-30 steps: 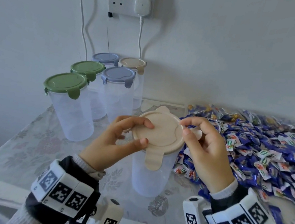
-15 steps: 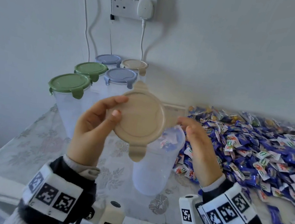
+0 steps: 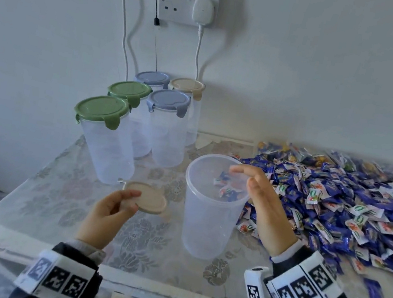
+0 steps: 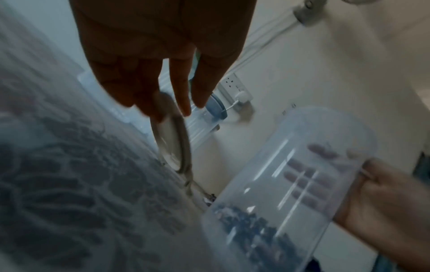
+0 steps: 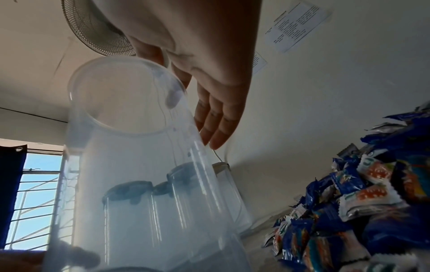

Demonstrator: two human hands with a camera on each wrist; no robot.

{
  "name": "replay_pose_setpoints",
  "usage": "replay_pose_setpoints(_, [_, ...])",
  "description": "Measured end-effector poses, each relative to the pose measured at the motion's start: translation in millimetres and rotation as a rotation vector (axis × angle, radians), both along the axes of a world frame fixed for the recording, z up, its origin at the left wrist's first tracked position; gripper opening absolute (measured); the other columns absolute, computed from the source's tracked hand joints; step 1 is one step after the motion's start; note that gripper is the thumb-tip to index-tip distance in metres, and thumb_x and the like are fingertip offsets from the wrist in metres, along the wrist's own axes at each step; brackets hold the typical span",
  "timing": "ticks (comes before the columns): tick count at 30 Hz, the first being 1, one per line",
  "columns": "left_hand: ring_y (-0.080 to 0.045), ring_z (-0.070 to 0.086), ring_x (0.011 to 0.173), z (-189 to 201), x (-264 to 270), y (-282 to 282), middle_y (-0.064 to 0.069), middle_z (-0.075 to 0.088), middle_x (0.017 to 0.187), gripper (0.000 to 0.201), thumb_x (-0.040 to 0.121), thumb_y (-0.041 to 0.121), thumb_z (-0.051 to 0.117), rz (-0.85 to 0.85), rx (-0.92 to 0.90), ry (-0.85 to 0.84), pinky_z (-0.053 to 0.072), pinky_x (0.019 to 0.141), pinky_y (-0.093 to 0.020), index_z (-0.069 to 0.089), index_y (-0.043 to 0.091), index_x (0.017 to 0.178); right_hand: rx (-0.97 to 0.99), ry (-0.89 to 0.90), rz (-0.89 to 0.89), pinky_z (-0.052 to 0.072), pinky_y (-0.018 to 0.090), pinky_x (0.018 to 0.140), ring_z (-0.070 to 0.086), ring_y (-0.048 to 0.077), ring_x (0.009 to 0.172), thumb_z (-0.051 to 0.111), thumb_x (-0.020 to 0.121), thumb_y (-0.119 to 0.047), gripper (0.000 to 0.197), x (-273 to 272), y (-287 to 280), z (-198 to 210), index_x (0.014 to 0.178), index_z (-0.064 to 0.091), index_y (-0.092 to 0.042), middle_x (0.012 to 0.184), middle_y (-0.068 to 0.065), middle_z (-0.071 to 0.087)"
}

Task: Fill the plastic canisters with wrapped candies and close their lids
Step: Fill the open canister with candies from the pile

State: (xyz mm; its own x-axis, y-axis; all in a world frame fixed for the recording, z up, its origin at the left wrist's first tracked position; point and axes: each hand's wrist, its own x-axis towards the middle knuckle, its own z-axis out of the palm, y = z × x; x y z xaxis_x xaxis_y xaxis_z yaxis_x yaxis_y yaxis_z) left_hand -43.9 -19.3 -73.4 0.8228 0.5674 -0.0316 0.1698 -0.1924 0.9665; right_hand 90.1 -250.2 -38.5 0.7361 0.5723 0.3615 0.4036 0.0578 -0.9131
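Note:
A clear open canister (image 3: 208, 210) stands in the middle of the table; candies behind it show through its wall. My right hand (image 3: 241, 176) holds its rim, thumb inside and fingers outside, as the right wrist view shows on the canister (image 5: 130, 165) under that hand (image 5: 190, 117). My left hand (image 3: 133, 202) pinches the beige lid (image 3: 152, 198) low over the table, left of the canister. In the left wrist view the lid (image 4: 172, 139) is edge-on below my left hand (image 4: 163, 110). A big heap of blue and white wrapped candies (image 3: 338, 198) lies to the right.
Several closed clear canisters stand at the back left, with green lids (image 3: 102, 109), blue lids (image 3: 168, 102) and one beige lid (image 3: 187, 85). Cables hang from a wall socket (image 3: 187, 1) above them. The table's front edge (image 3: 165, 297) runs near my wrists.
My left hand lifted the beige lid off the canister and carried it left and down to the table. My right hand shifted from the lid's clip to the canister's rim.

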Motion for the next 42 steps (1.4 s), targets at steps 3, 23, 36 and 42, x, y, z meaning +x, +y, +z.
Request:
replay_pose_setpoints(3, [-0.025, 0.049, 0.119, -1, 3, -6, -0.012, 0.05, 0.13, 0.018, 0.09, 0.019, 0.057, -0.085, 0.224, 0.283, 0.034, 0.09, -0.025, 0.06, 0.031, 0.103, -0.026, -0.007, 0.002, 0.039, 0.023, 0.103, 0.049, 0.005, 0.123, 0.031, 0.092, -0.057, 0.048, 0, -1, -2, 0.123, 0.052, -0.027, 0.128, -0.016, 0.054])
replay_pose_setpoints(23, [-0.002, 0.057, 0.074, 54, 58, -72, -0.004, 0.06, 0.083, 0.021, 0.094, 0.02, 0.043, -0.281, -0.04, -0.421, 0.046, 0.066, -0.017, 0.048, 0.031, 0.111, 0.022, 0.104, -0.063, 0.039, 0.047, 0.107, 0.037, 0.002, 0.134, 0.039, 0.07, -0.085, 0.059, 4, 18, -5, 0.125, 0.034, -0.064, 0.142, -0.028, 0.036])
replay_pose_setpoints(36, [-0.018, 0.046, 0.078, 57, 99, -55, -0.008, 0.047, 0.09, 0.024, 0.096, 0.019, 0.045, -0.185, -0.029, -0.328, 0.042, 0.072, -0.03, 0.053, 0.04, 0.104, -0.013, 0.097, -0.03, 0.029, 0.048, 0.113, 0.023, 0.01, 0.142, 0.031, 0.065, -0.091, 0.07, 33, 35, 0, 0.127, 0.02, -0.062, 0.155, -0.012, 0.018])
replay_pose_setpoints(42, [0.013, 0.048, 0.105, 55, 101, -59, 0.022, 0.053, 0.111, 0.027, 0.079, 0.038, 0.048, -0.011, 0.213, -0.524, 0.035, 0.092, -0.013, 0.05, 0.04, 0.106, -0.078, 0.073, -0.025, 0.033, 0.022, 0.108, 0.029, -0.016, 0.129, 0.033, 0.075, -0.083, 0.062, 39, 15, -3, 0.13, 0.022, -0.056, 0.144, -0.027, 0.029])
